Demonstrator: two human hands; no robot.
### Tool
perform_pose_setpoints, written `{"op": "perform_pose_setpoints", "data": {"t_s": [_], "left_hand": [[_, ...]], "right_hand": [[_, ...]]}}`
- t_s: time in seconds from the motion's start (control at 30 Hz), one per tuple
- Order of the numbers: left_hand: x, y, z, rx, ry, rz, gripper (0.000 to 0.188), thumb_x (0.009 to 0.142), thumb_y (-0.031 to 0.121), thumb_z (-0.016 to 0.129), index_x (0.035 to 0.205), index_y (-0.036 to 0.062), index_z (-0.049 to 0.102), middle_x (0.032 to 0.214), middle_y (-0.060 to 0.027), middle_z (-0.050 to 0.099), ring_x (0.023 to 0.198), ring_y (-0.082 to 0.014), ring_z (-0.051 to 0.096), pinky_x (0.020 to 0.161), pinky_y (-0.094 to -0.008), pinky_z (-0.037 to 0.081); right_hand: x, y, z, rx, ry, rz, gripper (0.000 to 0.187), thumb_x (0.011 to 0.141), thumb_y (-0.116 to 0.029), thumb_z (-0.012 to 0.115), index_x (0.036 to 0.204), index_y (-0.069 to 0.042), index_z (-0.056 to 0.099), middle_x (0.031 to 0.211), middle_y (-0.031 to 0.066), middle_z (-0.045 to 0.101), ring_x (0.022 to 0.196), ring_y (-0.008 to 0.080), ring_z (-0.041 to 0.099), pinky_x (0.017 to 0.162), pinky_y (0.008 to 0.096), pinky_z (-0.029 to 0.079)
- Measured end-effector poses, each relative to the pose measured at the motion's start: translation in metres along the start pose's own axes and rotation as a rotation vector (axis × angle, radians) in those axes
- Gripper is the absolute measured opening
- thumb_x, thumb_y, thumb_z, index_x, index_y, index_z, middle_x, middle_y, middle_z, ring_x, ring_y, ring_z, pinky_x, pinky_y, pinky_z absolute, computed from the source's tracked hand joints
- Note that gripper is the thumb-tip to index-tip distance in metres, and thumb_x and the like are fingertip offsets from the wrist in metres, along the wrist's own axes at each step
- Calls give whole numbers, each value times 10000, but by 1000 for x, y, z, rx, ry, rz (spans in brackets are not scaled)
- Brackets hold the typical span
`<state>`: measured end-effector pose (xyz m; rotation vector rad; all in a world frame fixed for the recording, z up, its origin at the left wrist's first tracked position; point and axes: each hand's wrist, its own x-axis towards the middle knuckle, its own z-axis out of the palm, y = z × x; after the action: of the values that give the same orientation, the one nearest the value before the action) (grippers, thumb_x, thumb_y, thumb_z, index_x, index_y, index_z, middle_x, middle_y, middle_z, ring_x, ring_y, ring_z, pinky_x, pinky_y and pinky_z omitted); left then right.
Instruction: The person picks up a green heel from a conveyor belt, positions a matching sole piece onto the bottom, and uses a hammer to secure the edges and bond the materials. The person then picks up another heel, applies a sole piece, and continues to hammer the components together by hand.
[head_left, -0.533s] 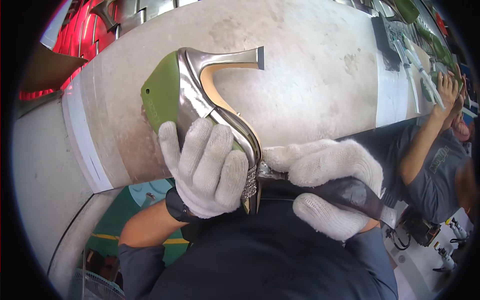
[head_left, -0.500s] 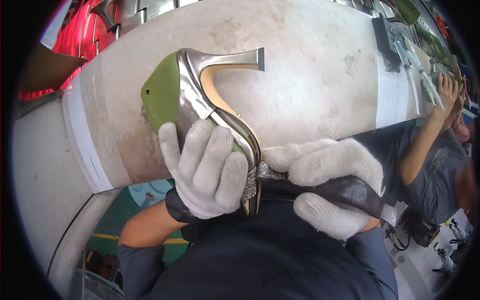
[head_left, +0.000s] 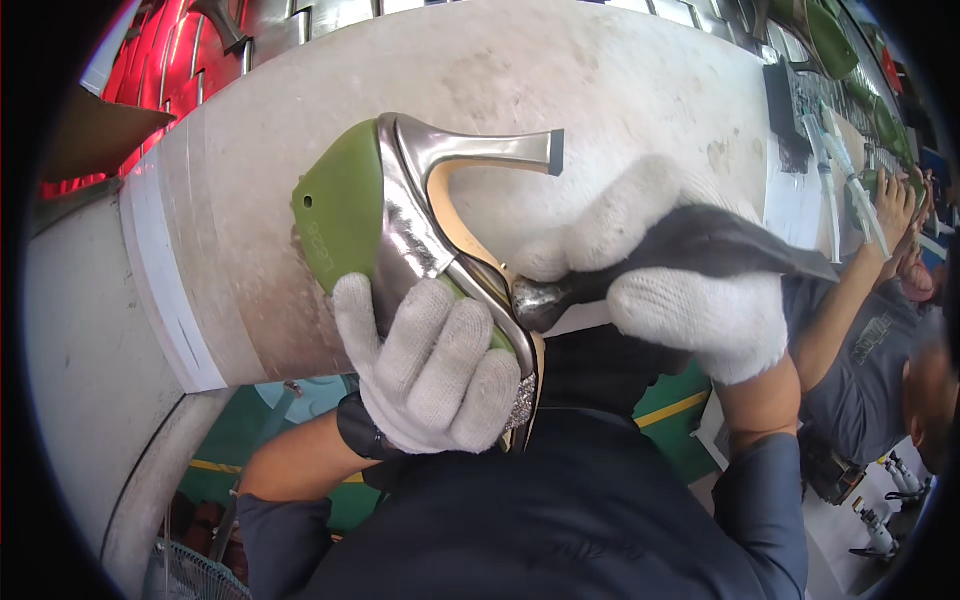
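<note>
My gloved left hand [head_left: 430, 370] is wrapped round a metallic pewter high-heeled shoe [head_left: 405, 225] fitted on a green shoe last [head_left: 340, 205]. The shoe lies on its side, its heel pointing right and its toe toward me. A glittery band [head_left: 522, 402] shows near the toe, partly behind the fingers. My gloved right hand [head_left: 690, 290] grips a dark tool with a rounded metal head [head_left: 640, 265]. That metal head is at the edge of the shoe's sole, just right of my left fingers, and appears to touch it.
A pale, stained work surface [head_left: 600, 90] lies under the shoe. Behind it runs a slatted metal conveyor [head_left: 340, 15], lit red at the left. At right, a co-worker's hand [head_left: 893, 205] is near green lasts [head_left: 888, 130] and white brushes [head_left: 850, 180]. A cardboard flap [head_left: 120, 130] juts in at left.
My right hand has lifted and turned, bringing the tool's metal head higher along the sole edge, away from the toe. The shoe and left hand have shifted slightly right and toward me.
</note>
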<state>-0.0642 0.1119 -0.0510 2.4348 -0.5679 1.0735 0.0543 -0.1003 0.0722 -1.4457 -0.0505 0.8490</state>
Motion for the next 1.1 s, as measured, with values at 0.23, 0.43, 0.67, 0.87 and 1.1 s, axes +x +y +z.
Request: {"op": "perform_pose_setpoints", "data": {"t_s": [0.23, 0.43, 0.67, 0.87, 1.1], "left_hand": [[8, 1, 2, -43, 48, -47, 493, 859, 92, 794, 1274, 148, 534, 1174, -63, 578, 964, -248, 693, 1089, -807, 357], [7, 9, -2, -74, 3, -118, 482, 924, 114, 763, 1323, 169, 500, 1202, -34, 560, 1004, -196, 700, 1137, -803, 315], [8, 4, 0, -37, 21, -67, 555, 913, 106, 793, 1373, 140, 485, 1239, -50, 568, 1167, -216, 688, 1129, -801, 364], [38, -13, -46, -130, -398, 1, 601, 737, 150, 889, 1270, 96, 617, 1435, -171, 595, 1258, -312, 677, 1173, -724, 359], [74, -84, -53, -380, -509, -145, 1401, 404, 231, 1084, 1614, -15, 420, 1660, -339, 425, 1513, -568, 446, 1261, -624, 373]], "right_hand": [[20, -18, 18, 48, 19, 55, 308, 911, -62, 721, 1167, 97, 656, 1191, 309, 773, 1030, 349, 779, 960, 458, 629], [35, -59, 24, -214, -19, 284, 263, 902, -90, 715, 1110, 72, 710, 1093, 243, 804, 875, 246, 758, 786, 365, 613], [62, -84, 17, -814, -161, 376, 315, 989, -385, 791, 1012, -73, 830, 805, 31, 743, 612, 105, 678, 549, 273, 520], [32, -46, 14, -657, -114, -370, 302, 1064, -326, 692, 1067, -53, 821, 823, 68, 774, 751, 113, 729, 700, 283, 571], [9, -19, 40, -2, 480, -390, 463, 1148, -354, 489, 1169, 75, 662, 1042, 255, 768, 633, 247, 702, 558, 316, 562]]}}
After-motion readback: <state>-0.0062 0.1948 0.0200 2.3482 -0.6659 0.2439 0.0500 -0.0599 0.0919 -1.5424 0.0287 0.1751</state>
